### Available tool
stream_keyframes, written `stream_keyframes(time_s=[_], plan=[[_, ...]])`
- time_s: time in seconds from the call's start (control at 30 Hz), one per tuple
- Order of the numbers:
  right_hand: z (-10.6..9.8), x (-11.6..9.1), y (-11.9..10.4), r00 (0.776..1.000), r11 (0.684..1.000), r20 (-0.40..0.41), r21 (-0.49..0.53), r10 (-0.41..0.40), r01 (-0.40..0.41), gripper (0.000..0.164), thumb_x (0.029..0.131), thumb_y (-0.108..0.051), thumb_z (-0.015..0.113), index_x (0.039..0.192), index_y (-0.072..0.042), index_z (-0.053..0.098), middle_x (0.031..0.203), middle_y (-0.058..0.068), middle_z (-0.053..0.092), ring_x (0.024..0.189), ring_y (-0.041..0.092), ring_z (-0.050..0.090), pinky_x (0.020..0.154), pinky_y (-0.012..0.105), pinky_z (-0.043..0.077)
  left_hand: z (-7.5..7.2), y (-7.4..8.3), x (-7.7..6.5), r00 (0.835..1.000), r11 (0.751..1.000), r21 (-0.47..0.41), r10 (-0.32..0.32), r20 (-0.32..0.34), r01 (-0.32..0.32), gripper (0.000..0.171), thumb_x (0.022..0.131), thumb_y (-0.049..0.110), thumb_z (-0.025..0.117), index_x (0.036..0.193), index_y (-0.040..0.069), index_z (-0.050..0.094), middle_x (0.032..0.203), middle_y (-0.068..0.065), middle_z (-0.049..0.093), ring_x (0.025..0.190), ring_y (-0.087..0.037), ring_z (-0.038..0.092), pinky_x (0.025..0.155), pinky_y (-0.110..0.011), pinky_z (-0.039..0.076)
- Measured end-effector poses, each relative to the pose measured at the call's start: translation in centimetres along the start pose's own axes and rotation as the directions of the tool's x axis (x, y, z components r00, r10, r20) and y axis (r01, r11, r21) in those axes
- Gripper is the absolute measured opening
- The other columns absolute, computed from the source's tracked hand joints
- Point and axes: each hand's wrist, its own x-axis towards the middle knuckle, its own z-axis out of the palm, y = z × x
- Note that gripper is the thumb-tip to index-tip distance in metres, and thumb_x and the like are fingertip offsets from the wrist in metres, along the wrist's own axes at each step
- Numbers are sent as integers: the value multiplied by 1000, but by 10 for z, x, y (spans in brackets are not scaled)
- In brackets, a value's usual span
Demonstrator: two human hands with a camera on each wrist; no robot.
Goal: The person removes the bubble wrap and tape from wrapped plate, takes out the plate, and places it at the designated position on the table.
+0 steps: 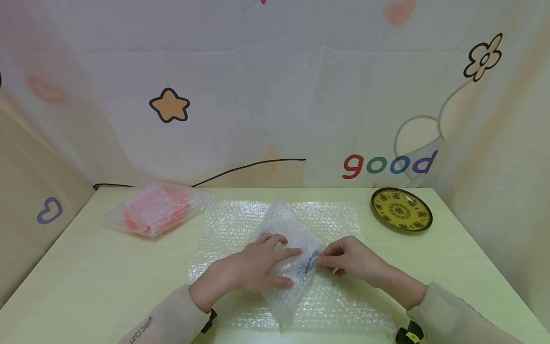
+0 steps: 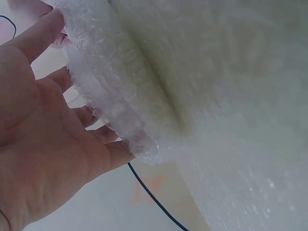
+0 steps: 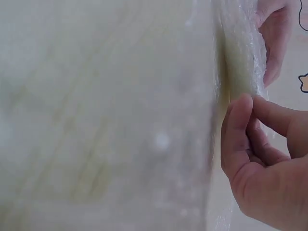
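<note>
A sheet of bubble wrap (image 1: 227, 224) lies flat on the table, with part of it folded over into a diamond-shaped layer (image 1: 281, 222) in the middle. Spread fingers of my left hand (image 1: 262, 260) rest on that fold; the left wrist view shows the same fingers against the wrap's edge (image 2: 115, 96). At the fold's right corner, my right hand (image 1: 358, 260) pinches the plastic between thumb and forefinger, as the right wrist view also shows at the wrap's edge (image 3: 240, 67). Beside those fingertips a dark patch (image 1: 308, 263) shows through the layers, its kind hidden.
A pink thing in clear bubble wrap (image 1: 156, 210) sits at the back left of the table (image 1: 146, 277). At the back right lies a yellow-and-black patterned plate (image 1: 401, 210). A printed curtain (image 1: 258, 95) hangs behind the table and along both sides.
</note>
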Motion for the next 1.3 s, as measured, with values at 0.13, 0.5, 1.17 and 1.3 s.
stream_keyframes(time_s=[0.13, 0.5, 1.17, 1.3], plan=[[1, 0, -1, 999, 993, 37, 114, 13, -17, 17, 100, -8, 68, 107, 7, 68, 94, 12, 72, 85, 21, 69, 73, 32, 61, 0, -1, -1, 1000, 1000, -9, 2, -16, -2, 67, 100, 50, 64, 158, 25, 42, 155, -12, 37, 143, -34, 32, 112, -53, 38], [12, -2, -10, 998, 993, -57, 119, 17, -10, 17, 95, -3, 72, 105, 7, 63, 93, 12, 70, 85, 24, 69, 75, 38, 62, 0, -2, -1, 999, 999, -43, -3, -54, 0, 66, 99, 50, 64, 157, 25, 44, 154, -11, 39, 142, -33, 34, 110, -52, 41], [16, 0, -14, 989, 990, -127, -126, -81, 65, 11, 93, -3, 75, 102, -3, 68, 97, 8, 72, 84, 21, 70, 73, 33, 62, 2, 2, 1, 998, 999, 19, -36, -45, 37, 67, 99, 51, 65, 158, 28, 43, 155, -10, 39, 143, -36, 33, 107, -57, 42], [19, 0, -17, 981, 953, -161, -297, -108, 56, 12, 91, -3, 77, 96, -9, 67, 90, 4, 67, 70, 19, 63, 58, 30, 59, 2, 5, 2, 998, 998, 41, -49, -47, 51, 67, 98, 52, 65, 157, 28, 44, 155, -10, 40, 143, -37, 34, 104, -59, 43]])
